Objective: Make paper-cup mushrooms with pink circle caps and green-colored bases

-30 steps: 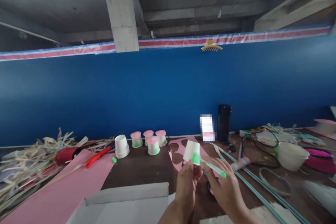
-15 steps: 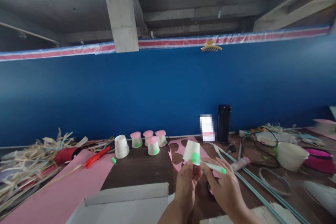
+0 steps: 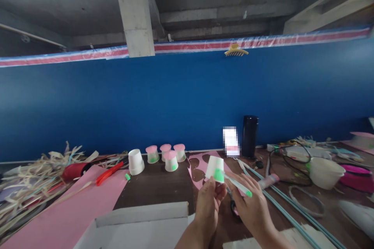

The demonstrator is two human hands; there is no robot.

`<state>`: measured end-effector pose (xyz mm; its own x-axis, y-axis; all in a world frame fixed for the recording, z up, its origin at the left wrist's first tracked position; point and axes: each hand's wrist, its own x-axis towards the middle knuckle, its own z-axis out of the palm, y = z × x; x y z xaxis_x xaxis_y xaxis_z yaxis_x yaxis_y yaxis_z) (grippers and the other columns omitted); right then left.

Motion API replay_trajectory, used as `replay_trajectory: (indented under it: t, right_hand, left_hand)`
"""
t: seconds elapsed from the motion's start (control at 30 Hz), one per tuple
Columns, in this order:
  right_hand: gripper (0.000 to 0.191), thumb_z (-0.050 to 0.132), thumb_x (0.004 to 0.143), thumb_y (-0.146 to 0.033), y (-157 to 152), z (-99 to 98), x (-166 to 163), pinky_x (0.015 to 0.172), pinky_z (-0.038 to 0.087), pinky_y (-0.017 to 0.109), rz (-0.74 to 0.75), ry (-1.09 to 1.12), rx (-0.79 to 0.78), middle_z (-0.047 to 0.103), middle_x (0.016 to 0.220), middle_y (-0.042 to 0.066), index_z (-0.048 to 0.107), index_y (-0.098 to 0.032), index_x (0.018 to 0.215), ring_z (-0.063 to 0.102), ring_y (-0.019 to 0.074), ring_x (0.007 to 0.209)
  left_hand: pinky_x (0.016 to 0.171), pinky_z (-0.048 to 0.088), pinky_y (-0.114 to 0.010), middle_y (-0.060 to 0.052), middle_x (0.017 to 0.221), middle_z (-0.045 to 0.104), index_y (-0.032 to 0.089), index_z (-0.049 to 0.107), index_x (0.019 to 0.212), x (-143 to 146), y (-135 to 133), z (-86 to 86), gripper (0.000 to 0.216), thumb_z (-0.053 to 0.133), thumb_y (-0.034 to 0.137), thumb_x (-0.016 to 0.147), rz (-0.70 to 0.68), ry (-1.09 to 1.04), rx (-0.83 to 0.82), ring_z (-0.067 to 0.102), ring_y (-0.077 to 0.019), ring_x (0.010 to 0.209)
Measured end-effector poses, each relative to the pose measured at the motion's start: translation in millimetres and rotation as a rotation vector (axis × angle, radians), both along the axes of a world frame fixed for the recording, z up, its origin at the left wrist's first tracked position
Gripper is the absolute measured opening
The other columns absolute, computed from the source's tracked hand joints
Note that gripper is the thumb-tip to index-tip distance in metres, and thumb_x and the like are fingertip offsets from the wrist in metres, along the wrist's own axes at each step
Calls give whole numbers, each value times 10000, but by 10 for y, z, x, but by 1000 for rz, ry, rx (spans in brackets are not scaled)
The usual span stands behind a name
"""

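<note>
My left hand (image 3: 208,202) pinches the rim of a small white paper cup (image 3: 214,167) held upside down, with a green patch on its side. My right hand (image 3: 251,210) grips a green-capped marker (image 3: 238,186) whose tip touches the green patch. Both hands hover over a brown table (image 3: 154,186). Behind them lies a pink paper sheet with round holes cut out (image 3: 198,165).
Several pink-topped cups (image 3: 171,155) and a plain white cup (image 3: 136,162) stand at the back. Red scissors (image 3: 109,173), a pink sheet (image 3: 73,210), straw strips (image 3: 32,179) lie left. A white box (image 3: 140,225) sits in front. A black flask (image 3: 249,136), white bowl (image 3: 325,171), long rods (image 3: 280,206) are right.
The cup and both hands have risen and shifted very slightly right; the marker tip stays on the green patch.
</note>
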<state>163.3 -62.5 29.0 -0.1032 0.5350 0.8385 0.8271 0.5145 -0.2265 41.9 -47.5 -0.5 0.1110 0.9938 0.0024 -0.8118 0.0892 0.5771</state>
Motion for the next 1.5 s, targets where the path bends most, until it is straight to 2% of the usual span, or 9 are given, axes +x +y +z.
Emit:
replay_trajectory:
  t: [0.2, 0.43, 0.87, 1.13, 1.37, 1.5]
  right_hand:
    - [205, 499, 874, -285, -7, 7, -14, 930, 420, 424, 52, -56, -44, 718, 958, 26, 661, -251, 995, 644, 196, 903]
    - [232, 479, 881, -294, -23, 15, -42, 896, 451, 419, 40, -53, 2, 714, 974, 39, 645, -242, 1034, 644, 215, 919]
    - [230, 498, 875, -290, -14, -10, -57, 906, 458, 423, 73, -79, -27, 713, 976, 39, 646, -253, 1047, 647, 208, 911]
    - [254, 483, 881, -349, 3, -7, 32, 942, 441, 465, 21, 114, 12, 694, 1025, 53, 641, -234, 1044, 609, 244, 1006]
    - [236, 480, 884, -348, 19, 8, 44, 919, 460, 462, 45, 104, -36, 694, 1006, 61, 654, -232, 993, 617, 244, 982]
    - [228, 505, 873, -338, 14, -4, 18, 914, 457, 459, 61, 62, -15, 692, 1013, 61, 660, -235, 1006, 612, 247, 986]
  left_hand:
    - [802, 459, -290, -70, 867, 639, 135, 606, 897, -18, 25, -20, 293, 662, 390, 764, 21, -11, -46, 610, -151, 795]
    - [804, 459, -296, -75, 914, 643, 152, 601, 902, -18, 30, -4, 308, 672, 410, 750, 21, -4, -15, 613, -163, 833]
    - [799, 471, -295, -80, 843, 654, 130, 631, 848, 2, -15, 79, 320, 720, 396, 695, 21, -40, 15, 628, -175, 804]
    - [792, 528, -285, -111, 846, 672, 117, 612, 864, -62, 9, 139, 194, 686, 262, 758, 88, -122, -216, 663, -178, 812]
    - [754, 543, -261, -116, 818, 670, 99, 626, 843, -102, 18, 137, 132, 626, 226, 808, 63, -169, -235, 670, -165, 767]
    - [639, 535, -215, -93, 755, 658, 93, 626, 821, -95, 18, 125, 122, 619, 215, 815, 60, -180, -268, 650, -131, 680]
